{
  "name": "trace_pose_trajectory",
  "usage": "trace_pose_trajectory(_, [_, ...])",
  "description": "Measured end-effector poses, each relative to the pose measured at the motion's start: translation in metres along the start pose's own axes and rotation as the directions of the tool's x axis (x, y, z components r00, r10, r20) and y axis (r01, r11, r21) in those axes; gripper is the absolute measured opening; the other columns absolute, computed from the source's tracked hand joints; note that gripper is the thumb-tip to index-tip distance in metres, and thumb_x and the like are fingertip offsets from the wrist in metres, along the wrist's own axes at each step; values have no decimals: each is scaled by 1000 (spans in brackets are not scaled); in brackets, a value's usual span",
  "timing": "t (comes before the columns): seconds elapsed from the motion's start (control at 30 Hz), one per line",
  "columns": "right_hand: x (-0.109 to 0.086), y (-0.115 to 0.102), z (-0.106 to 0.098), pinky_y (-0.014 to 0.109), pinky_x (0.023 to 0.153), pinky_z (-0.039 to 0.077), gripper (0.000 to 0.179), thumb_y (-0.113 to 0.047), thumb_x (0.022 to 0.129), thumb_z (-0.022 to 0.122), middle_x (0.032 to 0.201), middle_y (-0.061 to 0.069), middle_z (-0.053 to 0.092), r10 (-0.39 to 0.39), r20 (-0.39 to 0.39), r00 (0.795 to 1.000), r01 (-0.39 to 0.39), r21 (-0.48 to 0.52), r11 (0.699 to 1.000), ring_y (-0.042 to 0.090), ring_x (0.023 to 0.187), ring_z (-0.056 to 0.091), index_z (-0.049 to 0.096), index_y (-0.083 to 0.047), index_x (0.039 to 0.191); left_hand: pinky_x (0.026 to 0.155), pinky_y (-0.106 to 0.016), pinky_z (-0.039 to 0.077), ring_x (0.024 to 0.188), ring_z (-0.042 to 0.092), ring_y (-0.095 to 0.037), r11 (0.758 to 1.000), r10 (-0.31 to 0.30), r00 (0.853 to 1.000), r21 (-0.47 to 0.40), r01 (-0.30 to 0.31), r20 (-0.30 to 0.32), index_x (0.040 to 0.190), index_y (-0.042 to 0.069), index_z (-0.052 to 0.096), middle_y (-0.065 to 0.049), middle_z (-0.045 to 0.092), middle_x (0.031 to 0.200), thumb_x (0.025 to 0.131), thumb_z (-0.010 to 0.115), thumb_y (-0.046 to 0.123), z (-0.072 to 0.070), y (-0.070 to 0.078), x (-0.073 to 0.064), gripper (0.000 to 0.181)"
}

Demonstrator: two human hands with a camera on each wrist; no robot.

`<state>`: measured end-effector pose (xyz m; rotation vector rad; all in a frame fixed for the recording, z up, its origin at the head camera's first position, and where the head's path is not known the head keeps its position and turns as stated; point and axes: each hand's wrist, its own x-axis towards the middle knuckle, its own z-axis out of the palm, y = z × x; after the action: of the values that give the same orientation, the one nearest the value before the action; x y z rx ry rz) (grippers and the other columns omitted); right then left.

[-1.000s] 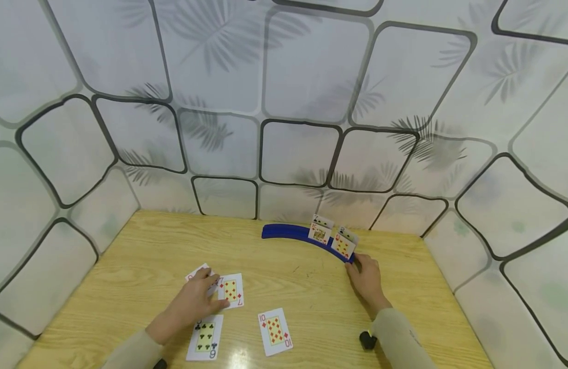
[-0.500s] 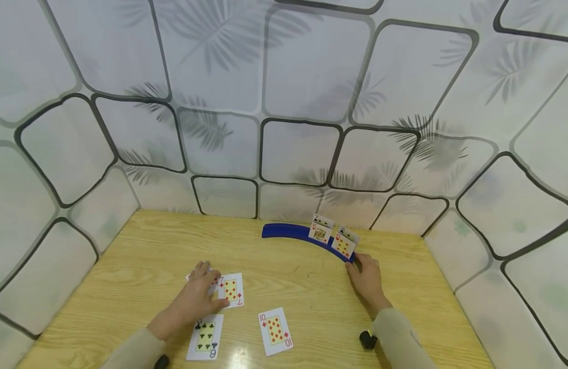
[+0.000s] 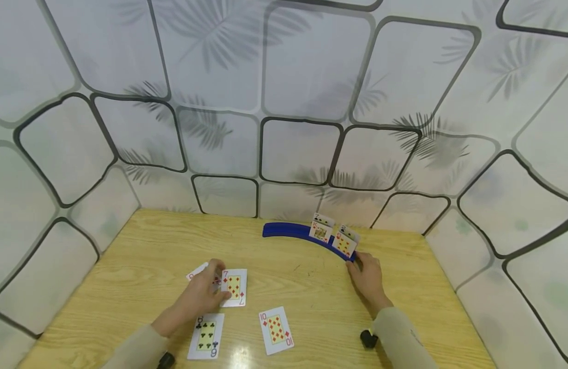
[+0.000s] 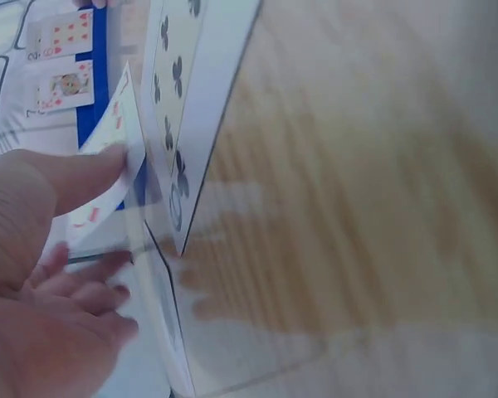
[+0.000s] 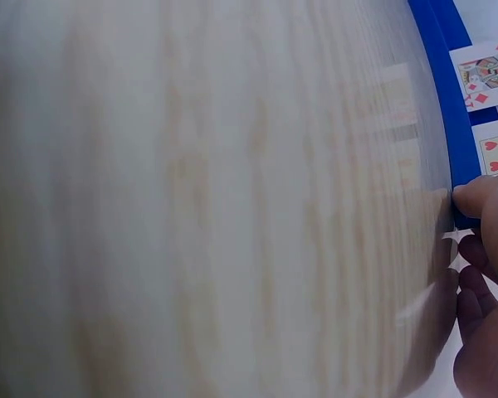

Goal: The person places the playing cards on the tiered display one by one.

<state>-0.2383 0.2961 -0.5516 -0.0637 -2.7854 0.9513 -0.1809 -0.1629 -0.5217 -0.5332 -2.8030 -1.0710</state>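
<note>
My left hand (image 3: 202,289) holds the seven of diamonds (image 3: 236,287) at its left edge, thumb on the face. In the left wrist view this card (image 4: 108,170) stands tilted under the thumb. Another red-marked card (image 3: 197,270) lies mostly hidden beneath the left hand. Below it is the six of clubs (image 3: 205,335), and the ten of diamonds (image 3: 276,330) lies to the right. My right hand (image 3: 368,277) grips the right end of a curved blue card holder (image 3: 284,230). In it stand a king of diamonds (image 3: 320,232) and a hearts card (image 3: 343,245), each before a black card.
The wooden table (image 3: 284,277) meets a patterned wall (image 3: 302,154) at the back and both sides. A small black object (image 3: 368,339) sits by the right sleeve, another (image 3: 166,360) by the left sleeve.
My left fingers have drawn in at the seven of diamonds, which has shifted slightly right and up. More of the card under the left hand shows. My right hand stays at the holder.
</note>
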Motion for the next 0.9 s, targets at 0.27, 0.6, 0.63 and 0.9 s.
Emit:
trace_pose_trajectory(0.27, [0,1,1,62,117,39,50,-18,104,65,146,32,57,1,2,1000,-1,-6,1000,48,134,49,56,11,142,71,-21,58,78,66,-3,962,62,998,-268,-56,14,131,1,51,-2,73,90,92,77,-3,6,-1,6,47])
trace_pose_trajectory(0.6, [0,2,1,61,117,40,49,-20,103,65,145,31,58,5,-3,1000,-5,16,1000,47,133,49,57,10,141,79,-22,63,97,79,-28,925,22,997,-379,7,71,124,2,67,-12,75,104,97,72,0,6,5,13,27])
trace_pose_trajectory(0.63, [0,2,1,61,117,40,49,-20,103,65,146,30,58,7,-1,1000,-7,14,1000,46,133,49,57,10,141,78,-22,63,97,79,-28,925,23,998,-380,4,66,123,2,67,-13,75,105,97,72,1,6,5,14,26])
trace_pose_trajectory(0.9, [0,2,1,62,116,41,49,-18,103,66,145,31,58,-2,-17,1000,2,10,1000,47,133,50,57,10,141,73,-23,61,97,79,-28,932,-14,999,-362,23,28,125,4,69,-13,76,108,99,72,5,3,15,28,26])
